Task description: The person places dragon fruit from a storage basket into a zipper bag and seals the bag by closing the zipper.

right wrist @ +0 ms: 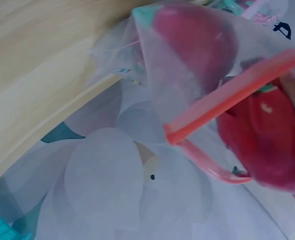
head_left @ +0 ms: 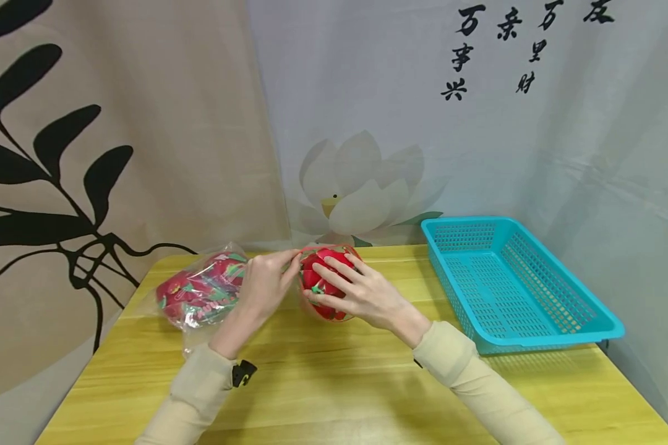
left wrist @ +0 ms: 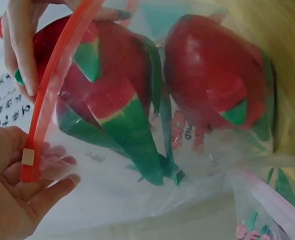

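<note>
In the head view my left hand (head_left: 267, 278) pinches the edge of a clear zip bag with a red-orange rim (left wrist: 50, 75). Beside the rim's pale slider (left wrist: 28, 157), the thumb and fingers of that hand hold the plastic in the left wrist view. My right hand (head_left: 362, 293) has its fingers spread and curled over a red dragon fruit (right wrist: 267, 140) with green-tipped scales, at the bag's open mouth. Deeper inside the bag lies another dragon fruit (left wrist: 207, 70). The right palm is hidden.
Left of the hands, a second clear bag (head_left: 203, 290) of red and green fruit lies on the wooden table (head_left: 323, 383). A blue perforated basket (head_left: 479, 284) stands at the right. Behind the table hangs a printed curtain (head_left: 367, 93).
</note>
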Tool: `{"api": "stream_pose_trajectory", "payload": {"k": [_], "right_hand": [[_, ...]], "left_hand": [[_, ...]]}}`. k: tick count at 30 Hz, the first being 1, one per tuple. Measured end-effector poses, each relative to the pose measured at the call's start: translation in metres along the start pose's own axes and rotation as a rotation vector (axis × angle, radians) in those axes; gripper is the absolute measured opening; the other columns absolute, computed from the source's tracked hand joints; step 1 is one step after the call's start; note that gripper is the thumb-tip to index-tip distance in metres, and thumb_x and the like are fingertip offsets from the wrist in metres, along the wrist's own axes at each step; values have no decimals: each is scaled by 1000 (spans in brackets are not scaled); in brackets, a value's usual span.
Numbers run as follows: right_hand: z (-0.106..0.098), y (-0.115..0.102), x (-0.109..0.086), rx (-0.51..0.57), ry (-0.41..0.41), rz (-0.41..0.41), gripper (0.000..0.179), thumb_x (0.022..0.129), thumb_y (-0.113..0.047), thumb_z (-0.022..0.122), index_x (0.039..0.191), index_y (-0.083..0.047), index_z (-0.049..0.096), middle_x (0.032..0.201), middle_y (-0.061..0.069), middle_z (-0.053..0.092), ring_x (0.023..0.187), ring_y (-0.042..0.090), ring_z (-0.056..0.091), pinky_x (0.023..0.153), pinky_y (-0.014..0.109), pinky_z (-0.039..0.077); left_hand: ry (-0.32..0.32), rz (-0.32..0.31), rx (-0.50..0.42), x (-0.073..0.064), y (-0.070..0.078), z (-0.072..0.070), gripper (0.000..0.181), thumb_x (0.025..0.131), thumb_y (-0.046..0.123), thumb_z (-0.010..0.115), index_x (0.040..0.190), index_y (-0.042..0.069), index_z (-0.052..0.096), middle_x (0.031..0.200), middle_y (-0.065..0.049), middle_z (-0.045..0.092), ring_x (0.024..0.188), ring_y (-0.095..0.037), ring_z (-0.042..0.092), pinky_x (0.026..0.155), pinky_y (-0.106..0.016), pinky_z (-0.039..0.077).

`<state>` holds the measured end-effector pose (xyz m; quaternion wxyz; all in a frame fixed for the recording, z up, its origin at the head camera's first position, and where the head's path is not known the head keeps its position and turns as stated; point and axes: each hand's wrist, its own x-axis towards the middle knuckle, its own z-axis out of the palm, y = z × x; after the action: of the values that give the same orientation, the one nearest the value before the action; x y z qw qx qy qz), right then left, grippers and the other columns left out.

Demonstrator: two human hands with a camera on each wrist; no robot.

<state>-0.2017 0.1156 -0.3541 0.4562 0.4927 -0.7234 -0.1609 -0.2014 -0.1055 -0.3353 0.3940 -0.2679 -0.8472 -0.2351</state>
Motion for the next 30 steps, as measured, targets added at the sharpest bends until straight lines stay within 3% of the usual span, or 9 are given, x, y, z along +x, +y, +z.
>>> {"api": "stream_pose_trajectory", "payload": {"k": [6,11,15,19,22,26,28,30], "right_hand": [[4,-1,-6,114,-8,-16,65,75,-24,81,132,-35,51,141,9,50,131,25,46,109,40,41],[4,-1,-8,185,35,-3,63,73,-22,81,129,-32,55,139,11,51,130,28,47,109,41,41],[3,2,-8,166,107,-62,55,76,-22,79,125,-31,57,133,9,55,126,28,51,105,42,44],[-1,3,-4,98,150,-129,47,82,-25,73,125,-30,54,132,8,57,125,28,53,105,41,45],[-4,2,1,79,141,-140,47,84,-25,71,126,-29,51,133,8,56,126,28,52,107,40,43],[-10,4,9,103,118,-133,48,80,-22,74,122,-28,51,131,9,56,126,28,52,107,41,42],[-15,7,13,119,107,-129,49,77,-19,76,118,-27,51,130,8,57,125,28,52,107,41,43],[-21,11,16,126,95,-126,49,74,-16,77,114,-27,52,129,8,57,124,28,52,106,41,43]], "left_hand": [[7,1,-9,0,-1,2,12,85,4,67,91,-3,74,83,-16,74,63,-27,70,49,-31,53],[1,-4,-18,1,0,3,12,86,4,66,92,-3,74,83,-16,74,51,-18,62,42,-17,40],[-5,-22,-42,4,2,2,14,88,4,63,93,-3,74,85,-16,74,46,-12,54,41,-14,33],[3,-23,-64,6,3,2,15,90,5,62,94,-3,74,87,-16,74,53,-18,64,43,-20,43],[2,-5,-66,7,5,-1,15,89,5,63,94,-3,74,88,-17,74,62,-22,70,46,-24,50],[8,29,-80,9,5,-8,14,88,4,64,93,-5,73,86,-18,74,59,-22,69,46,-22,48],[16,31,-94,12,4,-13,14,88,3,63,92,-6,73,84,-19,74,53,-21,65,43,-23,44],[28,22,-101,14,3,-18,14,88,2,63,90,-7,73,83,-20,73,54,-23,67,44,-24,47]]}}
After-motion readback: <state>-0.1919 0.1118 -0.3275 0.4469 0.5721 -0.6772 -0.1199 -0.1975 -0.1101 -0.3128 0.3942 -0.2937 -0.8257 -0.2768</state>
